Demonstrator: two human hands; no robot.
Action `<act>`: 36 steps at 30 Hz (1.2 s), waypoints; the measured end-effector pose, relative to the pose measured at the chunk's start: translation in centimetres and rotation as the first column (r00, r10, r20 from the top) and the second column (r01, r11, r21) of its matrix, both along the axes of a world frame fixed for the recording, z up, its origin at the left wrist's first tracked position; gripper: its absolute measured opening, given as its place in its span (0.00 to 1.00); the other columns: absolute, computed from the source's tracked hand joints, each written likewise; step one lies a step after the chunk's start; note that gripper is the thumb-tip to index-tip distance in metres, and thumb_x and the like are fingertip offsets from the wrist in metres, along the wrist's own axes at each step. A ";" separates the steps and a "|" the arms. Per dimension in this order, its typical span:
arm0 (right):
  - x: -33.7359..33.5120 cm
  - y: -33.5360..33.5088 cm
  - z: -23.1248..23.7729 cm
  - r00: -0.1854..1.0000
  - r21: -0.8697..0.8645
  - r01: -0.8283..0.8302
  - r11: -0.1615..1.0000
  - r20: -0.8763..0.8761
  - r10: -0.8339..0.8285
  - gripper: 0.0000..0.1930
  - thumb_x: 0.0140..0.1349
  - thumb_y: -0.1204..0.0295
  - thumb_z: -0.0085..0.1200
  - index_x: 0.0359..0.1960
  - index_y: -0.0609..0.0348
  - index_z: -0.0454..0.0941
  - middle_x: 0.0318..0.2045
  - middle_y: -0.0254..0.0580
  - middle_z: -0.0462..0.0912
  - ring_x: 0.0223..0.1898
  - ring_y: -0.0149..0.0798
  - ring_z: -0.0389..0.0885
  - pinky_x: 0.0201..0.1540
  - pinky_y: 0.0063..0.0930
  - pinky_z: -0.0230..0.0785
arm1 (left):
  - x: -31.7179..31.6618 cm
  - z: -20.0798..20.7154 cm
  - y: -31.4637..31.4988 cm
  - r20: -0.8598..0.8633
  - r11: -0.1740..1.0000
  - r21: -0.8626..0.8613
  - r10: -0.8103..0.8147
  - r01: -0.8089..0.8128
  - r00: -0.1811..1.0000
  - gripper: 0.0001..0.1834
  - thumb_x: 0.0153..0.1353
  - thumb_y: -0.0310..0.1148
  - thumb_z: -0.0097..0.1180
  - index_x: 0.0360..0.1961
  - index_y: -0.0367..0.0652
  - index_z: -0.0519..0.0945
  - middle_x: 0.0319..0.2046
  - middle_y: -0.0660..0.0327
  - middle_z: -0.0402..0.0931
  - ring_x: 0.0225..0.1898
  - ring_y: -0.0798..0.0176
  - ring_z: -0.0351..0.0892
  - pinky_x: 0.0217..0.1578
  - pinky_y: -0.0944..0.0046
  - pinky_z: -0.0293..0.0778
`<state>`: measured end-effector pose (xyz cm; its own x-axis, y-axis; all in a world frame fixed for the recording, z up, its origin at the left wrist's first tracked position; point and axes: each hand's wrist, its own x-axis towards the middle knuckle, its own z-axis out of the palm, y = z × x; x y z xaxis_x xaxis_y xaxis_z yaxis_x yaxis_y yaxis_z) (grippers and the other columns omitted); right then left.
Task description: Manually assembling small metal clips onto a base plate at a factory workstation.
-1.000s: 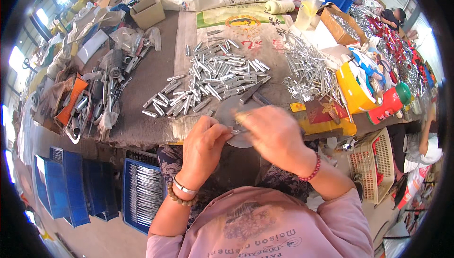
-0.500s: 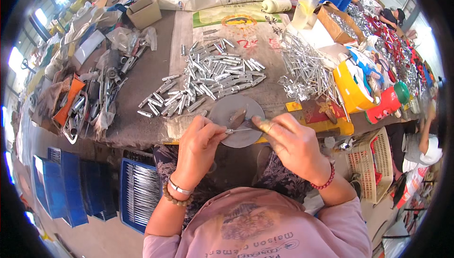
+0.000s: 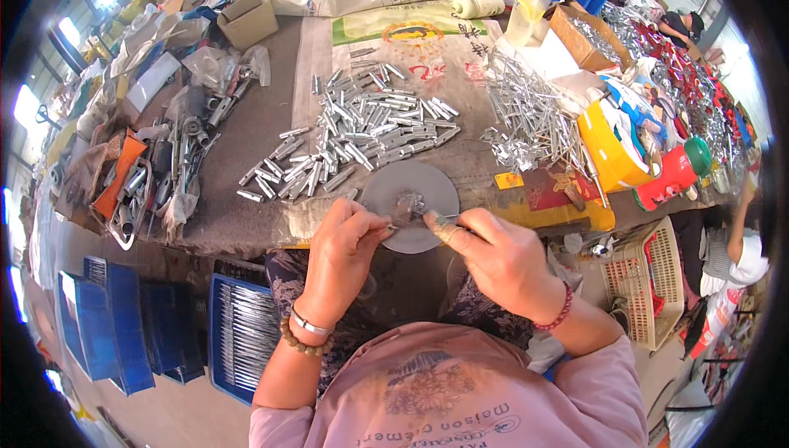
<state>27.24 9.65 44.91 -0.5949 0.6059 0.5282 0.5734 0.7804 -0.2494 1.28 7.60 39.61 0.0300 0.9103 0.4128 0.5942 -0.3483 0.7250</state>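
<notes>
At the near edge of the table lies a round grey disc point(image 3: 409, 177). My left hand point(image 3: 339, 252) is closed in a pinch over its left edge; only a small light tip shows at the fingertips, too little to name. My right hand point(image 3: 505, 260) is closed over the disc's right side on a thin metal rod point(image 3: 452, 216), most of it hidden by the fingers. A small shiny metal piece point(image 3: 415, 202) shows just beyond my right fingertips, above the disc; whether it joins the rod I cannot tell. Beyond the disc lies a heap of short silver metal tubes point(image 3: 362, 127).
Thin metal rods with clip-like ends point(image 3: 538, 115) are piled at right, beside a yellow container point(image 3: 612, 152) and a red bottle point(image 3: 670, 175). Tools point(image 3: 177, 148) crowd the left. A blue tray point(image 3: 215, 333) of metal parts stands below the table; a plastic cup point(image 3: 528, 11) stands far right.
The metal tube end and rod that stretched between my hands no longer show there. My right fingers have shifted slightly left, and a shiny metal piece has appeared at their tips.
</notes>
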 end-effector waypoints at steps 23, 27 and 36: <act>0.1 0.1 -0.4 0.996 -0.047 0.007 0.999 0.087 -0.002 0.26 0.63 0.75 0.62 0.64 0.44 0.88 0.39 0.35 0.76 0.34 0.37 0.83 0.35 0.33 0.77 | 0.0 0.0 0.4 0.008 1.000 0.018 -0.019 0.018 1.000 0.10 0.58 0.18 0.74 0.41 0.37 0.88 0.36 0.55 0.79 0.36 0.52 0.82 0.36 0.58 0.77; 0.2 0.0 1.3 0.999 -0.025 0.016 1.000 0.038 -0.015 0.26 0.63 0.76 0.61 0.64 0.44 0.88 0.38 0.36 0.75 0.35 0.38 0.83 0.35 0.33 0.78 | 0.0 0.2 0.2 0.007 1.000 -0.010 -0.023 0.023 1.000 0.10 0.59 0.18 0.74 0.41 0.36 0.88 0.36 0.56 0.79 0.35 0.54 0.81 0.36 0.59 0.76; 0.7 0.9 -1.4 0.997 -0.218 0.062 0.974 0.055 -0.051 0.28 0.65 0.79 0.60 0.67 0.45 0.84 0.39 0.40 0.74 0.34 0.47 0.85 0.37 0.41 0.81 | -0.2 0.0 0.5 0.008 1.000 -0.007 -0.024 0.024 1.000 0.09 0.60 0.18 0.73 0.40 0.37 0.88 0.36 0.57 0.79 0.35 0.56 0.81 0.36 0.60 0.76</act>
<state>27.96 10.53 43.55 -0.5779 0.7375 0.3495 0.6309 0.6754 -0.3819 1.11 8.05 39.60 0.0491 0.9124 0.4063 0.5799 -0.3572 0.7322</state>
